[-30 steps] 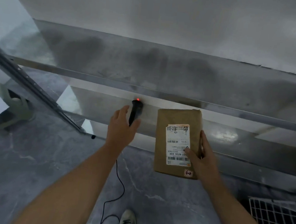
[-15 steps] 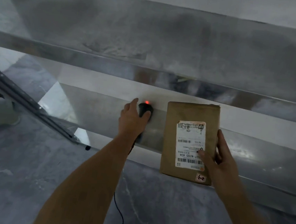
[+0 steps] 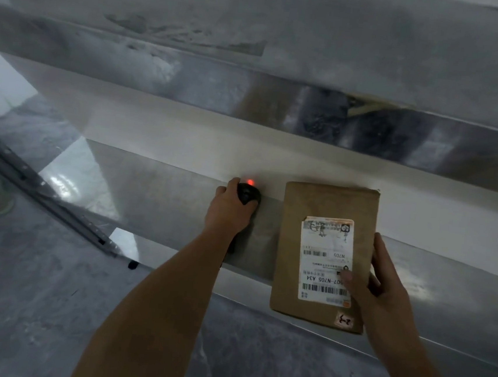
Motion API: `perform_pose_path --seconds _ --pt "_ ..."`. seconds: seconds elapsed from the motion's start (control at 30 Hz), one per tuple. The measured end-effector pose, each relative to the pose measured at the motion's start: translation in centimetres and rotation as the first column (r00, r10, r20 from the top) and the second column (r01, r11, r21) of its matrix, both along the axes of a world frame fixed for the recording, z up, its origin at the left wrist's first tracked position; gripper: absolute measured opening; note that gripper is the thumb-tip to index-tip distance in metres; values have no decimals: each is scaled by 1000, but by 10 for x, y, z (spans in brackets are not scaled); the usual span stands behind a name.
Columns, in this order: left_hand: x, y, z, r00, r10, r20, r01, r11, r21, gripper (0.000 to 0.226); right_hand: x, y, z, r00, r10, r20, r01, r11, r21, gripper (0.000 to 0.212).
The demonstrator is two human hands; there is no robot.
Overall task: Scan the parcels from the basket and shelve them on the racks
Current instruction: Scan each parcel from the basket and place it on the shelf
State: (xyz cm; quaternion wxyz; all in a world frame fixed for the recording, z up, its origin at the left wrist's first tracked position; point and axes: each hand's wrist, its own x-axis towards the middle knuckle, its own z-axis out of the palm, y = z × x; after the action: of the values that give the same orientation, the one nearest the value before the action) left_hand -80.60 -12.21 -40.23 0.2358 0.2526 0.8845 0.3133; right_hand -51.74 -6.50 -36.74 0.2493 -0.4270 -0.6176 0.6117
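Note:
A flat brown parcel [image 3: 322,207] with a white shipping label [image 3: 324,247] is held out over the metal rack's lower shelf [image 3: 445,283]. My right hand [image 3: 375,288] grips its right edge, thumb on the label. My left hand [image 3: 227,213] holds a black barcode scanner [image 3: 249,193], whose red light glows at the top, just left of the parcel. The scanner's handle is hidden under my hand.
The upper rack shelf [image 3: 287,34] spans the top of the view, its shiny front rail [image 3: 369,130] below it. A slanted metal rack post [image 3: 37,189] runs at the left. Grey marbled floor [image 3: 32,304] lies beneath.
My view has closed in on the rack. Both hands, with scanner and parcel, have moved forward over the lower shelf. The wire basket at lower right has left the view.

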Motion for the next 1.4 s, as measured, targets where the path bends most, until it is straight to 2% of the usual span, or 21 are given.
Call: perform_pose_path --seconds 0.23,0.37,0.7,0.87,1.07,1.17,1.33,1.4 --pt "10 -14 12 1000 -16 -3 16 999 41 66 1 -9 10 1000 0 -14 -1 999 -32 85" --pt "32 -38 35 998 -13 58 6 994 113 64 11 -25 29 1000 -22 21 23 999 -42 83" --pt "103 -120 121 966 -32 258 -34 968 248 57 76 -107 115 991 -103 83 114 984 -138 81" --pt "142 -161 170 956 -96 276 -6 938 346 57 111 -145 162 984 -142 107 158 976 -153 80" --pt "191 -205 231 942 -65 330 -87 901 426 60 156 -176 218 985 -160 67 167 978 -127 82" --pt "224 -231 270 935 -38 353 -136 880 454 52 183 -192 253 985 -168 30 170 978 -118 83" --pt "273 -270 336 957 -35 287 -129 838 530 67 224 -214 311 990 -130 -49 126 989 -78 85" --pt "289 -285 363 966 -14 259 -134 829 543 66 237 -224 333 990 -118 -78 114 992 -56 83"
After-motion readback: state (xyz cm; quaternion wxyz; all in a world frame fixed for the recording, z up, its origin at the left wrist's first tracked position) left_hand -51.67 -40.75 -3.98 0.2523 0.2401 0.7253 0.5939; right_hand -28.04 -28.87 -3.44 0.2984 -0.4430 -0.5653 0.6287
